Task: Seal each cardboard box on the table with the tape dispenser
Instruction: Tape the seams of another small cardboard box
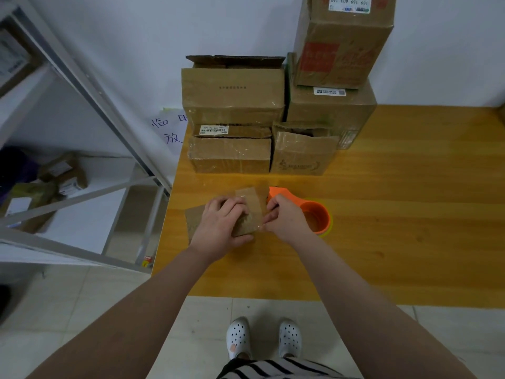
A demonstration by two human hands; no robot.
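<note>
Now: left hand [218, 224] grips small box [195, 218] mid-frame, right hand [287, 221] pinches tape [261, 214] at its right edge; dispenser [317, 214] just beside on worktop [410, 214]. Risk: box slips, tape wrinkles or sticks to itself.

We read "169 159 A03 160" on the white shipping label [349, 4] atop the tall box [344, 58]; its red print is too blurred for us. On the paper sheet [170, 129] on the wall we catch blue handwritten 临 and 放, with a third character cut off. The QR sticker [329, 91] on the box beneath [328, 110], the small white label [214, 130] and the print line [232, 87] on the open-flapped box [232, 105] are too small to read.
</note>
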